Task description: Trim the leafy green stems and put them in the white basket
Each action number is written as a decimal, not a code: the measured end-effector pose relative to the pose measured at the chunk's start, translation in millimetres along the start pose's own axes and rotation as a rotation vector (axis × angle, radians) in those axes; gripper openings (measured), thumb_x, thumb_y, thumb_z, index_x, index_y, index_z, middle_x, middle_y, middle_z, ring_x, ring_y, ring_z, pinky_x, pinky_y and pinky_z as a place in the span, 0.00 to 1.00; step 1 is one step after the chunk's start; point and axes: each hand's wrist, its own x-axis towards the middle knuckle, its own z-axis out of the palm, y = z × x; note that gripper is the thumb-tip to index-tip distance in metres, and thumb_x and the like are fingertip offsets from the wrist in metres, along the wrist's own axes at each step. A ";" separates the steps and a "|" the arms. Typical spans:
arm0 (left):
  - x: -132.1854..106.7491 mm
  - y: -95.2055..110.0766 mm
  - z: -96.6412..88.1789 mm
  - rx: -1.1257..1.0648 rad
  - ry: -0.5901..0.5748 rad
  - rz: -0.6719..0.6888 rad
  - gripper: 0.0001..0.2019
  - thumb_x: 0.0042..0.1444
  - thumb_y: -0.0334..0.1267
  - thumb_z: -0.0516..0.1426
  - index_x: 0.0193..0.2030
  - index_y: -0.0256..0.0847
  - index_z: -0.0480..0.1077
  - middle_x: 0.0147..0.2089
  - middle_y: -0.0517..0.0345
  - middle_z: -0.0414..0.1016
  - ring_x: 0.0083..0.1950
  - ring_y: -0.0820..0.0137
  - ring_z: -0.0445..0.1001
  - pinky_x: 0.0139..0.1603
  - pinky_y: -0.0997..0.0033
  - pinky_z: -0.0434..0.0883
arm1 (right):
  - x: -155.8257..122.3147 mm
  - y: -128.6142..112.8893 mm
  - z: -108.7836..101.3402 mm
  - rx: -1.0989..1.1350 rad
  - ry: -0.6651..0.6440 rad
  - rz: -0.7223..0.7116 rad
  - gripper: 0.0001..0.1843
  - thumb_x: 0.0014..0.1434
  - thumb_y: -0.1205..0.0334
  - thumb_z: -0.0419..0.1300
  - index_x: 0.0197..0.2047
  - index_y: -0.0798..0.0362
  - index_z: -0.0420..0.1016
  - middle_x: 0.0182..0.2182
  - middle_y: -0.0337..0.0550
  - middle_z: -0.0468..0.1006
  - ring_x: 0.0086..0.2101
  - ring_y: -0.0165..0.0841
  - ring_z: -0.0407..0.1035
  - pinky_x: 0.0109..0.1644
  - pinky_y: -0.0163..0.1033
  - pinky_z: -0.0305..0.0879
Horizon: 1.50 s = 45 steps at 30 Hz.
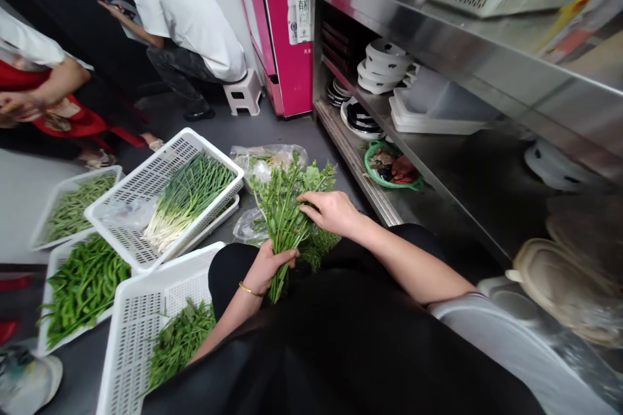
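My left hand (270, 264), with a bracelet at the wrist, is wrapped round the stems of a bunch of leafy greens (278, 207). The bunch stands nearly upright over my lap, leaves up and stem ends down. My right hand (335, 211) is at the right side of the same bunch, thumb and forefinger closed in on its leafy part. Finer green sprigs (318, 248) show below the right hand. Left of my lap, a white basket (139, 311) holds loose cut greens (182, 340).
Another white basket (129, 191) holds scallions (192, 191); green chilies (87, 282) and green beans (80, 204) lie in baskets beyond. Plastic bags (267, 159) lie ahead on the floor. A steel shelf (438, 188) with dishes and a green colander (372, 172) flanks my right. Two people are nearby.
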 end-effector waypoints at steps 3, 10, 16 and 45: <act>-1.5 -0.4 -1.8 0.015 0.021 -0.001 0.07 0.44 0.37 0.63 0.26 0.36 0.71 0.18 0.59 0.70 0.20 0.73 0.65 0.21 0.74 0.60 | -10.7 5.5 -7.2 0.110 0.095 -0.091 0.14 0.63 0.57 0.49 0.47 0.50 0.71 0.43 0.41 0.78 0.42 0.32 0.73 0.44 0.34 0.64; -0.4 -0.9 3.0 0.077 0.072 -0.004 0.08 0.43 0.37 0.63 0.23 0.38 0.69 0.17 0.60 0.70 0.18 0.73 0.65 0.20 0.74 0.59 | 13.2 0.3 -31.6 -0.049 0.216 0.006 0.21 0.60 0.50 0.52 0.50 0.55 0.69 0.42 0.49 0.75 0.35 0.33 0.71 0.37 0.36 0.64; 0.1 -4.6 0.4 0.045 0.079 -0.001 0.06 0.44 0.36 0.62 0.24 0.37 0.69 0.17 0.60 0.70 0.18 0.74 0.64 0.20 0.74 0.59 | 8.9 3.8 -21.2 -0.068 0.028 -0.114 0.16 0.63 0.54 0.49 0.44 0.52 0.73 0.39 0.47 0.75 0.35 0.33 0.71 0.37 0.35 0.63; -0.4 5.1 1.4 -0.573 -0.045 0.100 0.11 0.44 0.31 0.61 0.37 0.36 0.69 0.28 0.57 0.73 0.24 0.75 0.67 0.26 0.73 0.66 | -42.9 34.1 29.3 0.760 -0.300 0.271 0.20 0.54 0.48 0.57 0.41 0.56 0.74 0.24 0.40 0.75 0.19 0.27 0.67 0.24 0.31 0.61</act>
